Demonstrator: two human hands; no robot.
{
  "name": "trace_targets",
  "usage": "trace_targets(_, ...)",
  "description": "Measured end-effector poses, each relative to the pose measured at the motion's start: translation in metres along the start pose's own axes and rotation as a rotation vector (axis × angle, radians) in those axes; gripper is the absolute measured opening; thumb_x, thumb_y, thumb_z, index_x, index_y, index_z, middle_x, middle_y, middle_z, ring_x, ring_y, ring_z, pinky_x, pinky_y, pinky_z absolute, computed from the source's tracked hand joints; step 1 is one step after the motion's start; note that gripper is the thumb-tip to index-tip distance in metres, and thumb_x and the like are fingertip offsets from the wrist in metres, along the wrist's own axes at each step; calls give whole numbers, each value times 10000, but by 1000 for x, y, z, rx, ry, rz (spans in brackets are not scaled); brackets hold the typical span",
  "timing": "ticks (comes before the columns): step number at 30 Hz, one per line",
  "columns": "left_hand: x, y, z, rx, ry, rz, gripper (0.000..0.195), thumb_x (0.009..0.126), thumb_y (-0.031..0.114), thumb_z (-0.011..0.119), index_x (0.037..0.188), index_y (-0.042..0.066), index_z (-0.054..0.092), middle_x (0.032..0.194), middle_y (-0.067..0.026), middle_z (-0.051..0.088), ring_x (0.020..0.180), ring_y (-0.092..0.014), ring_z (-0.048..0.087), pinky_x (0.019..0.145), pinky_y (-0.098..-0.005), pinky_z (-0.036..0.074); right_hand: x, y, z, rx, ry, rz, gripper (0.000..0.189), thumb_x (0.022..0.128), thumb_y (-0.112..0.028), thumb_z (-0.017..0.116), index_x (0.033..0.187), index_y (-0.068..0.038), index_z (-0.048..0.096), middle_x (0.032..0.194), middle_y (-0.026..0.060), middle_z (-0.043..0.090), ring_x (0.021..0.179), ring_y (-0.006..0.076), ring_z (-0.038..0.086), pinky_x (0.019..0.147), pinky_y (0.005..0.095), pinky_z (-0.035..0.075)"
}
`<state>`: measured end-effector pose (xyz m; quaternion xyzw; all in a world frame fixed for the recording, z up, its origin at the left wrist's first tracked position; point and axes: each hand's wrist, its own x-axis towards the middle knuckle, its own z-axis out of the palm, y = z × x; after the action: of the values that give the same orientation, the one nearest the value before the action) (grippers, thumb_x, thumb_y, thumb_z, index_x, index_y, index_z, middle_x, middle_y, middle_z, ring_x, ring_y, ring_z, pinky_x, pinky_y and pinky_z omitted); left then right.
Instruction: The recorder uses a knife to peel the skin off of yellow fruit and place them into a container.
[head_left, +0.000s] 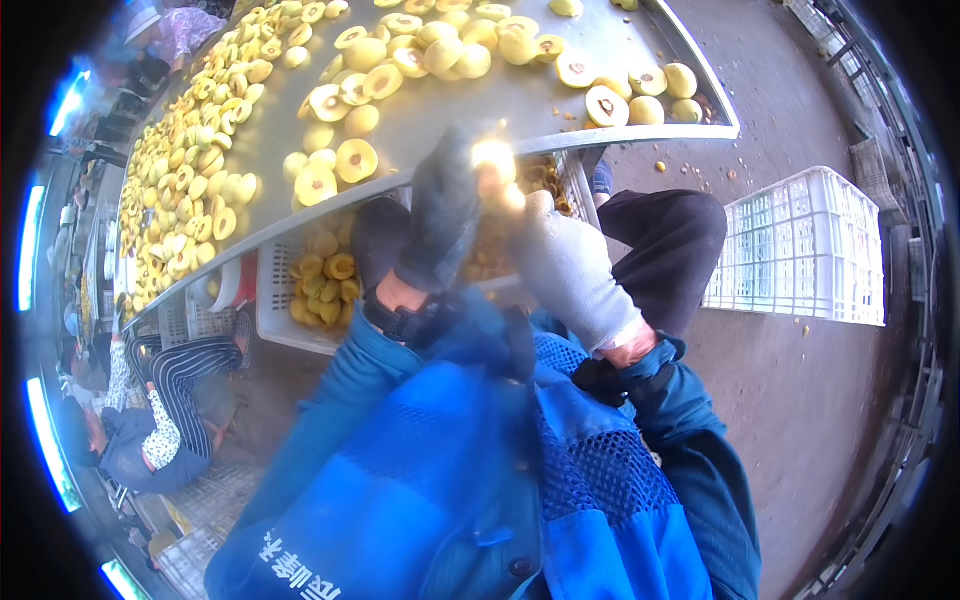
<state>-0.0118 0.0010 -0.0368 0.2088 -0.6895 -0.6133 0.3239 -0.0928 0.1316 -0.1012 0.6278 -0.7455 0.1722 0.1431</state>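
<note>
My left hand (442, 214), in a dark glove, is raised just in front of the metal table's near edge. Close to its right, my right hand (566, 255) wears a pale knitted glove, its fingers turned towards the left one. A bright glare covers the spot between the fingertips, so what either hand holds there cannot be told. Halved yellow stone fruit, perhaps peaches (356, 160), lie cut side up on the metal table (420, 135) beyond. More halves and pieces sit at its right corner, some with the stone showing. Below the edge, a white plastic crate (274, 300) holds pitted-looking yellow halves.
A large heap of fruit halves (187, 195) covers the table's left side. A stacked white crate (795, 247) stands on the floor at the right. Another crate with pieces is under the hands. A seated co-worker (161, 435) is at the lower left; another person is at the upper left.
</note>
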Motion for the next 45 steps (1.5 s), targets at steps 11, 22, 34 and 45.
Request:
trace_targets(11,29,-23,-16,304,-338,32,444,957,347,447,1169,-27,558,947,-104,627,820,-188,600,743,-290,493,3,13,-29,1015,-260,486,231,832,-179,631,941,-2,528,688,131,608,589,238,605,537,357,479)
trace_targets(22,-1,-3,-4,-478,-397,-383,661,985,564,296,1200,-1,564,1067,-99,648,890,-196,630,765,-296,544,-15,2,-30,1664,-374,698,288,881,-224,560,1006,28,623,791,28,623,712,130,578,660,299,481)
trace_targets(34,-29,6,13,-176,-88,29,379,968,229,503,1225,-50,494,1008,-144,646,841,-209,641,791,-343,531,2,-24,-62,1554,-289,716,205,913,-167,558,993,13,614,806,6,630,711,69,570,625,232,466)
trace_targets(45,-30,-1,15,-296,-127,-16,499,991,408,411,1078,-43,605,951,-134,675,832,-198,652,775,-309,530,-4,-19,-58,1567,-331,674,296,969,-279,532,1032,-9,635,833,6,646,742,57,565,662,241,469)
